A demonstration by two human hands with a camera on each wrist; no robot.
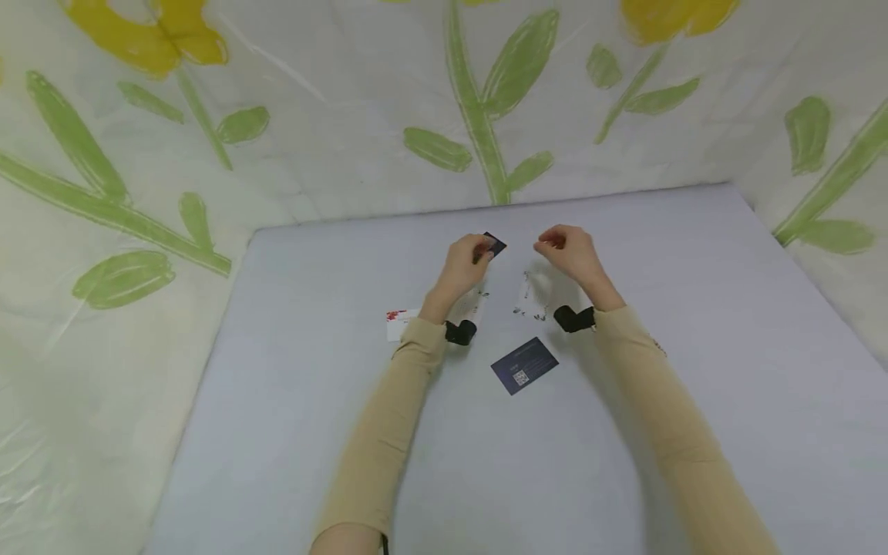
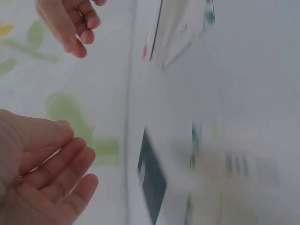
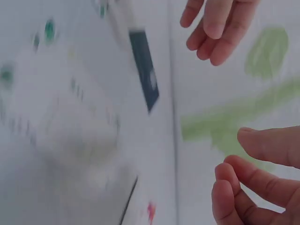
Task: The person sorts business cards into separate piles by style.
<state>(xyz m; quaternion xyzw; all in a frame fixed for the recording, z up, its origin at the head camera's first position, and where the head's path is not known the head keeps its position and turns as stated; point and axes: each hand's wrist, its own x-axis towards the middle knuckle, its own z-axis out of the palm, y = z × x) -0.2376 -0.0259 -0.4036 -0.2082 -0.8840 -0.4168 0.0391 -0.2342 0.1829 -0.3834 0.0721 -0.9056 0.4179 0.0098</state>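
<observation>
My left hand [image 1: 459,268] hovers over the far middle of the table, fingers loosely bent with nothing between them. Just past its fingertips lies a dark card [image 1: 496,246], partly covered by the hand in the head view. In the left wrist view this dark card [image 2: 152,180] appears apart from the fingers. My right hand [image 1: 574,253] is raised to the right, its thumb close to its bent fingers and nothing held. Below the hands lies a white card with a small plant pattern [image 1: 531,297]. Nearer me is a dark card with a QR code [image 1: 524,366].
A white card with red print [image 1: 398,327] lies left of my left forearm, which hides part of it. Another patterned card [image 1: 477,303] shows beside the left wrist. Black wrist gear [image 1: 461,333] sits at each wrist. A flower-painted sheet [image 1: 333,154] stands behind the table.
</observation>
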